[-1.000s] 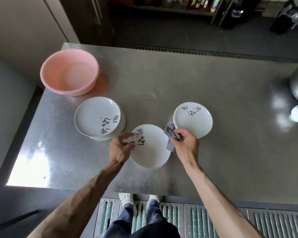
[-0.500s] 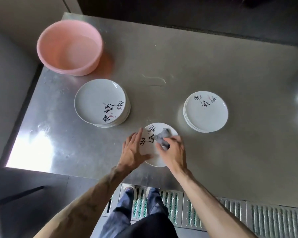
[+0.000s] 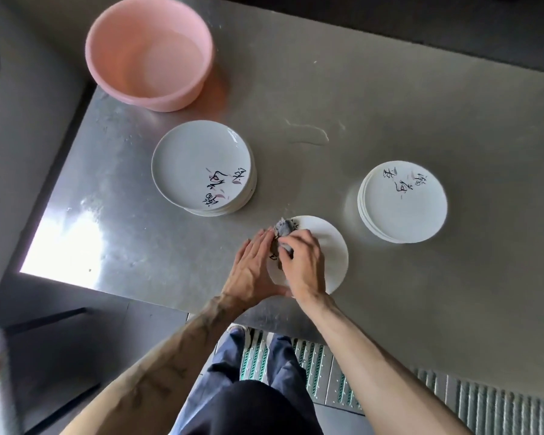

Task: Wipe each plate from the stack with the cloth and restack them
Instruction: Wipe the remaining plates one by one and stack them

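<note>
Cloth (image 3: 282,229) was held bunched in the curled fingers of the right hand (image 3: 302,265) on the single plate (image 3: 330,255), steadied by the flat, straight-fingered left hand (image 3: 252,268) near the counter (image 3: 390,105) edge, where it could be slid off by a hard wipe.

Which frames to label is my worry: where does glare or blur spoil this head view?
Head view: bright glare washes out the steel table at its near-left corner. Head view: the right hand and the cloth look motion-blurred, the left hand slightly soft. Head view: the left stack and the right stack of plates are sharp, marks legible.
</note>
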Available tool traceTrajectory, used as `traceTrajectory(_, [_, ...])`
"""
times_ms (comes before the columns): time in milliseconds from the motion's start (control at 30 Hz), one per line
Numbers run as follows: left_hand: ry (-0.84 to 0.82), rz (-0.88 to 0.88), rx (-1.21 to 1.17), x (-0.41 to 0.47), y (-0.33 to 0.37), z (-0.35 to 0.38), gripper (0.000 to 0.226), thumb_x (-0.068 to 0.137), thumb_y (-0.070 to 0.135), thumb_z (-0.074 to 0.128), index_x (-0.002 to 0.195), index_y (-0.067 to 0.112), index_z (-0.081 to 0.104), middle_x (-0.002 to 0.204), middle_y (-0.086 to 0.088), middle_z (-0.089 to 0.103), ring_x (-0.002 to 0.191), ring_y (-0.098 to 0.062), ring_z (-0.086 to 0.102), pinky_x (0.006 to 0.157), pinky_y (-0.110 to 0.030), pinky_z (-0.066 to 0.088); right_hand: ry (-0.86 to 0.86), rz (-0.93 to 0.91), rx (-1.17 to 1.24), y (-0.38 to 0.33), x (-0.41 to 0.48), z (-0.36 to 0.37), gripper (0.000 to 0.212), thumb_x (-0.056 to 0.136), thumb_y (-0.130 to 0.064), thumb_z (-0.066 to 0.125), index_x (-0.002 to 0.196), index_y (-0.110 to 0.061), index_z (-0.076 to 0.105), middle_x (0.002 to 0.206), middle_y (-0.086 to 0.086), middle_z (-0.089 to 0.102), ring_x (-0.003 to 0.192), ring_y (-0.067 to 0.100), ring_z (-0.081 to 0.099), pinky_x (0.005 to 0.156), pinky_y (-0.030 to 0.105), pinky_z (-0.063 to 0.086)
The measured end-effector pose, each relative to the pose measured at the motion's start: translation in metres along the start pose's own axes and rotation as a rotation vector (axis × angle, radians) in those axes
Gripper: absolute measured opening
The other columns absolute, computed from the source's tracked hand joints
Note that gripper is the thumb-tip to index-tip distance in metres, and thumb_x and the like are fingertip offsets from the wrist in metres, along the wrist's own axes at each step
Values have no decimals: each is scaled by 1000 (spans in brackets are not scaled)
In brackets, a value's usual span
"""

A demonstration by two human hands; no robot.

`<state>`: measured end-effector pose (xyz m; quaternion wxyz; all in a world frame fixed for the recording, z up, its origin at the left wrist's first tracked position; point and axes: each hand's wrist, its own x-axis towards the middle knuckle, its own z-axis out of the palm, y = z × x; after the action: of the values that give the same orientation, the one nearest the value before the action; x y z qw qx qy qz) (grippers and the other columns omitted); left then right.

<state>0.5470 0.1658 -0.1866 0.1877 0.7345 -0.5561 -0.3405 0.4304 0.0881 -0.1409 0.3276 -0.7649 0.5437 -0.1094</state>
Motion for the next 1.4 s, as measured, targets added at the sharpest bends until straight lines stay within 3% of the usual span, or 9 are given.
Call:
traceTrajectory(200, [-7, -17, -29, 1, 0, -3, 146, 51, 85, 78, 163, 16, 17, 170, 2, 21, 156, -8, 10, 128, -38, 7, 49, 39, -18, 12, 27, -14, 11, 85, -6, 74, 94, -10, 79, 102, 6, 65, 97, 26, 60, 88, 33, 48])
traceTrajectory(333, [8, -16, -38, -2, 1, -4, 142, 51, 84, 75, 161, 11, 23, 167, -2, 28, 156, -12, 17, 128, -44, 16, -66, -37, 3, 0, -4, 0, 13, 87, -9, 73, 97, -12, 79, 102, 2, 64, 94, 23, 61, 87, 33, 51])
traceTrajectory(500, [-19, -17, -6, -1, 2, -6, 145, 53, 78, 82, 162, 9, 18, 169, -4, 23, 156, -13, 14, 129, -41, 11, 33, 53, 6, 5, 16, -4, 12, 87, -10, 74, 98, -12, 79, 102, 3, 63, 95, 25, 61, 87, 26, 45])
traceTrajectory(700, [-10, -2, 28, -1, 1, -4, 143, 55, 79, 81, 163, 12, 15, 170, -1, 22, 157, -12, 14, 129, -41, 12, -89, -86, -52, 12, -5, -8, 12, 88, -9, 71, 94, -14, 80, 102, 1, 63, 96, 25, 58, 87, 34, 50])
traceTrajectory(800, [-20, -9, 34, -2, 1, -5, 146, 54, 88, 72, 164, 17, 8, 171, 3, 17, 156, -7, 8, 128, -33, 4, -12, -36, -133, 27, 23, -30, 10, 90, -10, 70, 93, -13, 79, 105, 1, 64, 98, 27, 55, 84, 37, 49])
traceTrajectory(967, [-23, -28, 44, -1, 4, -6, 143, 57, 82, 79, 164, 22, 6, 171, 7, 14, 157, -9, 9, 127, -31, 1, 109, 3, -233, 47, 20, -47, 9, 90, -6, 68, 94, -9, 76, 107, 5, 62, 99, 31, 53, 77, 40, 52])
traceTrajectory(1100, [-47, -25, 45, -1, 5, -7, 145, 57, 79, 82, 165, 20, 4, 172, 6, 11, 158, -9, 5, 129, -37, 4, 213, 190, -55, 37, 8, -30, 14, 89, -6, 71, 100, -11, 78, 109, 7, 63, 101, 32, 57, 84, 35, 49])
traceTrajectory(1267, [-35, -30, 49, -1, 7, -8, 144, 55, 82, 78, 164, 16, 11, 171, 4, 16, 157, -10, 9, 129, -36, 4, 20, 47, 3, 15, 23, -14, 15, 86, -7, 73, 99, -11, 80, 107, 5, 66, 102, 26, 59, 90, 29, 44])
traceTrajectory(1400, [-9, -3, 75, 0, 6, -7, 134, 60, 71, 83, 162, 11, 20, 169, -2, 25, 157, -15, 19, 127, -45, 19, -104, -85, -12, 10, -15, -5, 16, 86, -6, 74, 98, -13, 80, 105, 0, 66, 95, 23, 59, 88, 26, 47])
